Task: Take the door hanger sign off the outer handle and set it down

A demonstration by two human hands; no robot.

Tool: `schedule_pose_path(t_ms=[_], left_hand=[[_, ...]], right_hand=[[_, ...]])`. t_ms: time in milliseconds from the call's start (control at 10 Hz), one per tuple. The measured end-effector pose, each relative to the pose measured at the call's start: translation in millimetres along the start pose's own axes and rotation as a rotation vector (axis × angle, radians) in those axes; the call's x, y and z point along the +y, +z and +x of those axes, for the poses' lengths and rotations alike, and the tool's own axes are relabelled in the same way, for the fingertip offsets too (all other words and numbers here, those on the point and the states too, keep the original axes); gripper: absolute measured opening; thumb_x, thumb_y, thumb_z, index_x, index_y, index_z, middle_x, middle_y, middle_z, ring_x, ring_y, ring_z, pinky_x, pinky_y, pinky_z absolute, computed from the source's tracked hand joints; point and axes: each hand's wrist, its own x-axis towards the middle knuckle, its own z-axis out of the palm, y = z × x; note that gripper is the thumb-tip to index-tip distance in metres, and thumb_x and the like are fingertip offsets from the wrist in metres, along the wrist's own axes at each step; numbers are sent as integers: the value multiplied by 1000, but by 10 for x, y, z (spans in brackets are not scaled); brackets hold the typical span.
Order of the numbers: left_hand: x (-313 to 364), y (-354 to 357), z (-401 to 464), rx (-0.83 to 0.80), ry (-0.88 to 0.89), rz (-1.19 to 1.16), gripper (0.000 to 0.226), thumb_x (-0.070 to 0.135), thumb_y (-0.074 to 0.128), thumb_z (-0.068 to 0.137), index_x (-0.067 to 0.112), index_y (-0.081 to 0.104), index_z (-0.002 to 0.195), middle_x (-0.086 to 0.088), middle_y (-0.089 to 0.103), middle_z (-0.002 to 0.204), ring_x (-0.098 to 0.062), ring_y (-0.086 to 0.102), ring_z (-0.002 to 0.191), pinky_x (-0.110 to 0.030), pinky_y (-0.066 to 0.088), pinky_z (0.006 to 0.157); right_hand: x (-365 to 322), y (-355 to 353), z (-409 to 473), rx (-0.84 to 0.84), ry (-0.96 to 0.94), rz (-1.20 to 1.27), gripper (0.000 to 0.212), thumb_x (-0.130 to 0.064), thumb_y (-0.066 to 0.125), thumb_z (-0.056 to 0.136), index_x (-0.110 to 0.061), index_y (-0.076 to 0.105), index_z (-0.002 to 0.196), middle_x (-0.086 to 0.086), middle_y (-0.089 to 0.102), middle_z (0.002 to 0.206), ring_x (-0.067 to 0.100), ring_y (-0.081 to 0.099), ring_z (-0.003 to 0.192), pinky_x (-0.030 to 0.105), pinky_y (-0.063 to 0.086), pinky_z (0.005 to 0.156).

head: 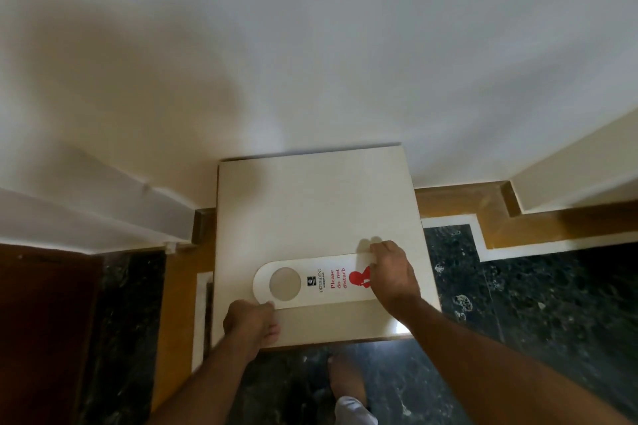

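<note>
The white door hanger sign lies flat on a cream square table top, its round hole to the left and red "Please do not disturb" print toward the right. My right hand covers the sign's right end, fingers curled over its far corner. My left hand touches the sign's lower left edge near the hole with its fingertips, the fingers bent. No door handle is in view.
The table stands against a white wall. A brown door is at the lower left. Dark marble floor with wood and white borders surrounds the table. My foot is just below the table's near edge.
</note>
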Motion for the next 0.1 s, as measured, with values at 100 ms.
schedule_pose_path(t_ms=[100], left_hand=[[11,-121,-133,107,145,261,25,30,67,93,7,61,84,-14,71,82,-28,72,72,-34,61,56]], right_hand=[[-49,-58,-28,129,-72,-3,37,-12,54,97,-8,50,134,12,60,127,27,58,114,40,56,94]])
